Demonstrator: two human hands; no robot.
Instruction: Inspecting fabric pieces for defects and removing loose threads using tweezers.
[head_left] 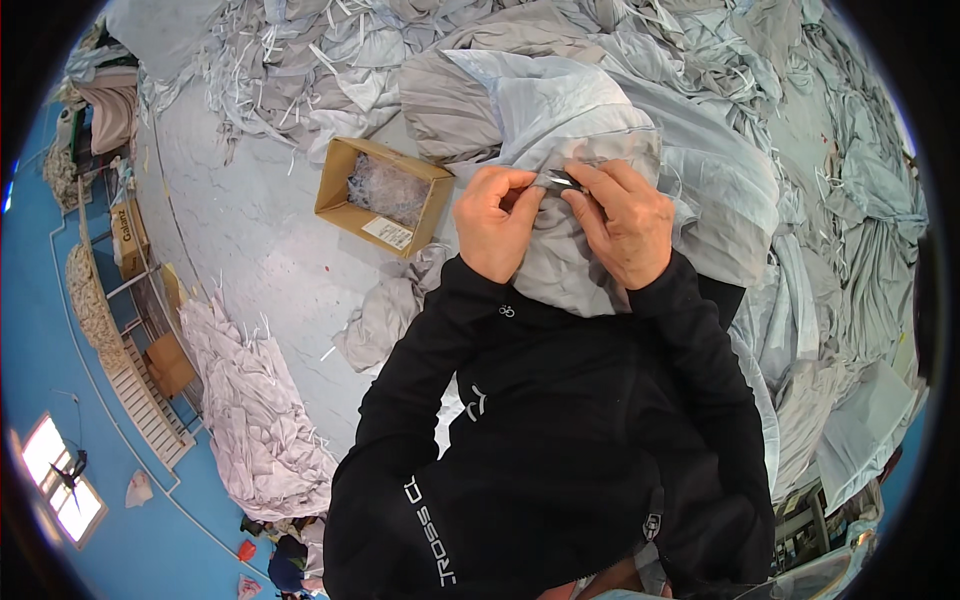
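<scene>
A grey sheer cloth [570, 250] lies bunched over my lap, with paler blue-white fabric beyond it. My left hand [497, 220] pinches an edge of the grey cloth between thumb and forefinger. Close beside it, my right hand [628, 215] is closed around small snips [562, 181]. Their short, shiny, dark-edged blades point toward the left fingertips and the cloth edge. The handle of the snips is hidden in the right fingers, and whether the blades touch the cloth I cannot tell.
An open cardboard box [335, 190] holding clear plastic pieces stands left of my hands on the pale floor. Heaps of grey and bluish fabric [840, 200] spread across the back and right. Another pile of pinkish-grey cloth [255, 410] lies at left, near a white slatted frame [147, 400].
</scene>
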